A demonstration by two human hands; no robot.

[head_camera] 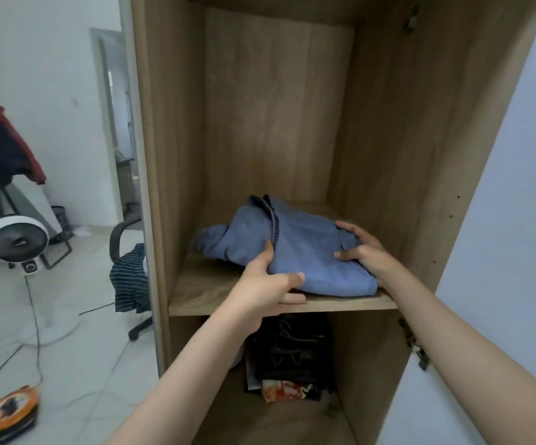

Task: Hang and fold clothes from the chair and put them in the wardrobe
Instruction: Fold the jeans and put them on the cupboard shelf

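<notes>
Denim bundle on the wardrobe shelf, both hands on it.

Folded blue jeans [295, 248] lie on the shelf [202, 290] of the open wooden wardrobe [388, 130]; the left hand [268, 285] grips their near left edge, thumb on top and fingers curled under, while the right hand [361, 248] presses on their right side with fingers spread wide. Below the hands, dark folded clothes [292, 354] sit in the lower compartment. Left of the left hand, a striped shirt [130, 281] hangs over an office chair [122, 236]. Farther left stand a white fan [14, 240] and an orange cable reel [9, 411] on the floor.
</notes>
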